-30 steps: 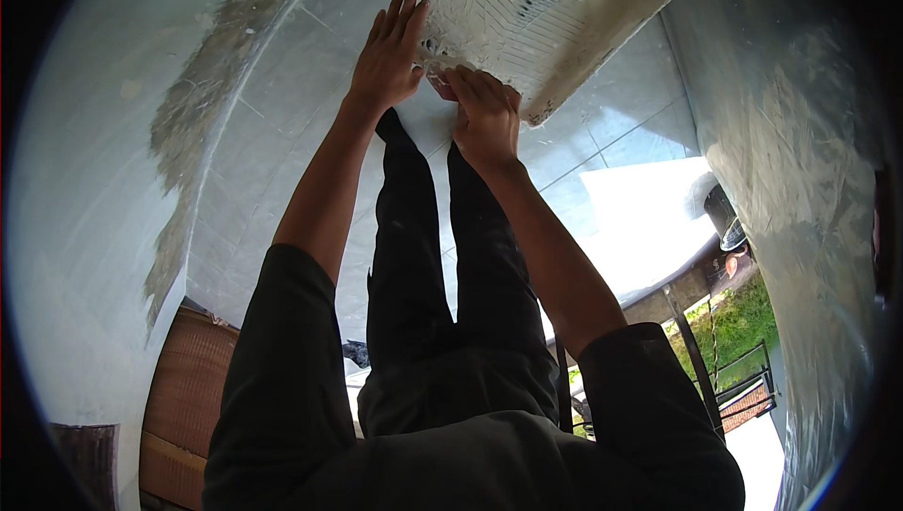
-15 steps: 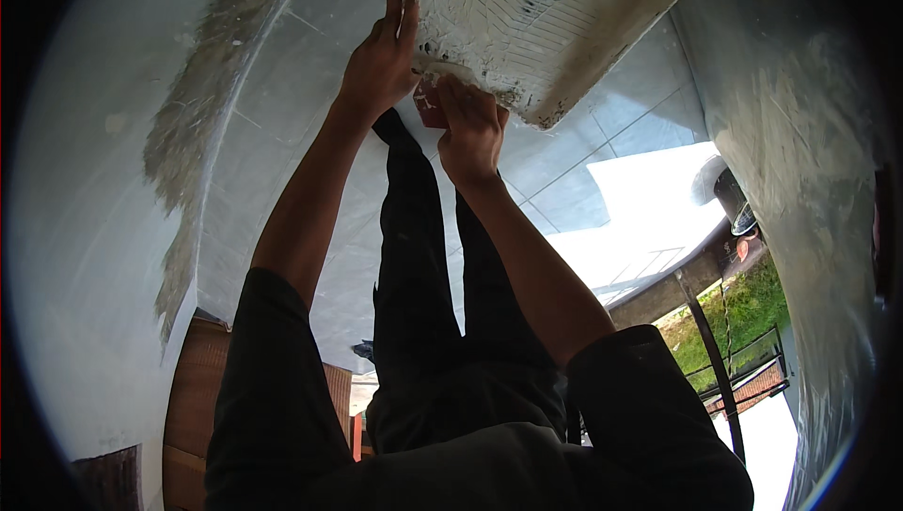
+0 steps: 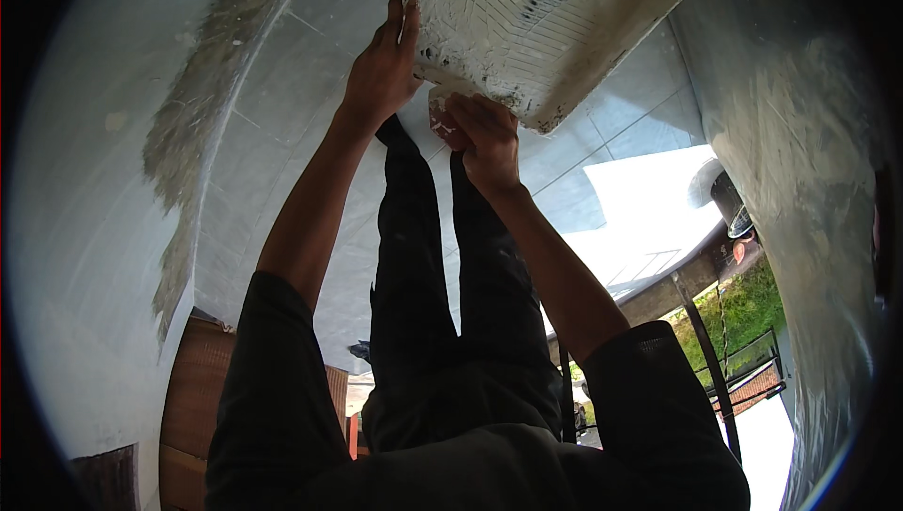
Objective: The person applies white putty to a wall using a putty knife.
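My left hand (image 3: 379,78) grips the left edge of a paint tray (image 3: 611,45), its fingers lying along the side wall. The tray is ribbed inside and coated with white, paste-like paint, with some dark patches showing through. Just below the tray's near edge, my right hand (image 3: 491,142) is closed around a small reddish flat scraper (image 3: 442,119) smeared with white. Part of the scraper is hidden behind my fingers. The tray's far end runs out of the picture at the top.
Grey tiled floor (image 3: 310,125) lies below, with bright sunlight on it at the right. A wall (image 3: 94,191) with a rough brownish strip (image 3: 202,78) stands on the left. At the right are a smeared pale wall (image 3: 790,125), a dark bucket (image 3: 729,199) and grass (image 3: 738,309). Brown cardboard (image 3: 195,370) stands lower left.
My right hand has shifted to the right and slightly nearer with the scraper, showing more of its face below the tray's edge. My left hand and the tray have hardly moved.
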Available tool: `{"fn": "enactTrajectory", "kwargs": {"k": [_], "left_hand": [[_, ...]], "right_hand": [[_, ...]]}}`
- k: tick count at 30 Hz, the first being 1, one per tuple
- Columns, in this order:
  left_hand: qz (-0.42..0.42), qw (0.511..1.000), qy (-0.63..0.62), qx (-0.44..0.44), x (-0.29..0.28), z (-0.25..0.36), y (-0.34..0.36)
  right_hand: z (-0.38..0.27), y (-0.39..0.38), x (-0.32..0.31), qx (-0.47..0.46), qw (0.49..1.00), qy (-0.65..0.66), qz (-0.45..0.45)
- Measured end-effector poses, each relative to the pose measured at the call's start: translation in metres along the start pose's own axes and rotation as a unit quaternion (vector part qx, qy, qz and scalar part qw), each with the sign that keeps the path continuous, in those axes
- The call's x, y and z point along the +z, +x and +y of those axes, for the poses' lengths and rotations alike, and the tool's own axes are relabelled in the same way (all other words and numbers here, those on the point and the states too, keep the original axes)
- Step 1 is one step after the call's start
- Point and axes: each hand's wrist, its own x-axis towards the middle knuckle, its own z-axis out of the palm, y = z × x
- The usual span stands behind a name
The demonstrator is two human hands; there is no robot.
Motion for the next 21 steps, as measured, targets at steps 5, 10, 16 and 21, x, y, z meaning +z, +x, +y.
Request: {"fn": "enactTrajectory", "kwargs": {"k": [5, 10, 16, 21], "left_hand": [[-0.023, 1.000, -0.005, -0.010, 0.000, 0.002, -0.003], [-0.003, 1.000, -0.014, 0.001, -0.005, 0.001, -0.005], [0.012, 1.000, -0.015, 0.005, -0.001, 0.005, -0.003], [0.012, 1.000, -0.010, 0.008, -0.004, 0.005, 0.000]], "right_hand": [[-0.004, -0.021, -0.013, 0.001, 0.999, -0.010, -0.043], [-0.015, -0.032, -0.024, 0.011, 1.000, 0.011, -0.020], [-0.020, 0.017, 0.006, 0.048, 0.988, -0.149, 0.013], [-0.025, 0.005, 0.028, 0.098, 0.981, -0.169, -0.020]]}}
